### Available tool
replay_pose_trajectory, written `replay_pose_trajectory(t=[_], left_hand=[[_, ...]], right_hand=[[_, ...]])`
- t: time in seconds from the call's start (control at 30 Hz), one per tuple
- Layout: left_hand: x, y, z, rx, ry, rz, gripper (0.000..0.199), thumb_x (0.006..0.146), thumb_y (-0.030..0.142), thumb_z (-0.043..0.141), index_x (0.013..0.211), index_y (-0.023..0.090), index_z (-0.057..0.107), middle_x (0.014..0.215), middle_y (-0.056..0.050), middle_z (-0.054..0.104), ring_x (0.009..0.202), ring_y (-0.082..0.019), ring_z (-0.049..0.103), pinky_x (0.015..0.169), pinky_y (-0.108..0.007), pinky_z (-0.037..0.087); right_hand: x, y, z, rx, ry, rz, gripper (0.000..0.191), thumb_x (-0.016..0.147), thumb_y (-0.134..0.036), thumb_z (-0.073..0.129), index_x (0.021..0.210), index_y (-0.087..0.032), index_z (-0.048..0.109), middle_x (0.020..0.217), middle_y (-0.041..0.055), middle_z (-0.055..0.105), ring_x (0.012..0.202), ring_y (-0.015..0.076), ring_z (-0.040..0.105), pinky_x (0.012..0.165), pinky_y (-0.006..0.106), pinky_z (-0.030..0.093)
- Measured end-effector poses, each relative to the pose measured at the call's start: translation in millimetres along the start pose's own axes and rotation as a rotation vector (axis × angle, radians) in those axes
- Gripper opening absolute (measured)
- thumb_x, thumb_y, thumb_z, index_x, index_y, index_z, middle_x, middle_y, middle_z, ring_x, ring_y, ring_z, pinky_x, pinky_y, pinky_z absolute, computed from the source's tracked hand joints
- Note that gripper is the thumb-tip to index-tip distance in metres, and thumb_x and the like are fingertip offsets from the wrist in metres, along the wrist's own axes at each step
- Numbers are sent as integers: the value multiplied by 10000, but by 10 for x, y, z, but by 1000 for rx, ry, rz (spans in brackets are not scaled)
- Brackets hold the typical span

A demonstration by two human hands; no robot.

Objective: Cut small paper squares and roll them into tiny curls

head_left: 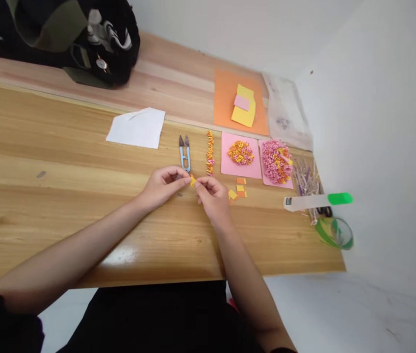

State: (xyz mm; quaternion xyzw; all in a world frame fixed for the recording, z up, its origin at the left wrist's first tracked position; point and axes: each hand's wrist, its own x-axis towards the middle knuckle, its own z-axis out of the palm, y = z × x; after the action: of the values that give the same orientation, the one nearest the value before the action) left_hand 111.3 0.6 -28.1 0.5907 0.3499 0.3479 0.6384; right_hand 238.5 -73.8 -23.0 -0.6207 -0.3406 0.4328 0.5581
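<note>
Between my fingertips is a small yellow-orange piece (193, 180), too small to make out fully. My left hand (167, 186) pinches it from the left, and my right hand (212, 197) pinches it from the right. Just beyond my left hand lie blue-handled thread snips (185, 153), blades pointing away from me. A line of small orange and pink rolled pieces (210, 152) runs beyond my right hand. Small yellow and orange paper strips (241, 188) lie to the right of that hand.
Pink paper sheets (229, 166) carry a pile of orange bits (241, 153) and a larger pink-orange pile (277, 162). A green-capped cutter (309, 201) and green tape roll (335, 232) sit at right. White paper (136, 128), orange sheet (224, 105) and black bag (51, 44) lie farther back.
</note>
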Motion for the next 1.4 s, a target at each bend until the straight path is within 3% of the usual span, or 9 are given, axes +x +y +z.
replay_pose_trajectory(t=[0.27,0.6,1.2,1.4], left_hand=[[-30,40,-25,63,-87,7,209,692,364,734,646,173,663,666,-4,617,636,-133,533,620,-259,433],[-31,75,-25,77,-36,4,228,753,374,647,622,189,674,655,-10,630,669,-155,562,705,-287,461],[-27,52,-33,52,-23,-19,206,655,387,784,712,191,760,807,-47,735,767,-178,644,754,-304,525],[-29,51,-26,58,-12,-51,299,622,468,803,706,185,754,809,-58,739,770,-201,647,741,-333,535]], right_hand=[[-1,-40,-2,68,29,60,225,691,-412,632,675,-193,579,496,-57,497,411,68,412,401,206,319],[-2,-51,-6,48,14,120,236,688,-425,618,672,-196,564,506,-54,497,417,73,406,406,212,312],[-20,-17,-37,-36,33,13,213,747,-400,615,725,-187,615,546,-53,502,465,77,402,471,220,342],[-21,-23,-43,-34,58,3,235,749,-424,621,740,-189,614,582,-38,534,490,84,429,477,224,356]])
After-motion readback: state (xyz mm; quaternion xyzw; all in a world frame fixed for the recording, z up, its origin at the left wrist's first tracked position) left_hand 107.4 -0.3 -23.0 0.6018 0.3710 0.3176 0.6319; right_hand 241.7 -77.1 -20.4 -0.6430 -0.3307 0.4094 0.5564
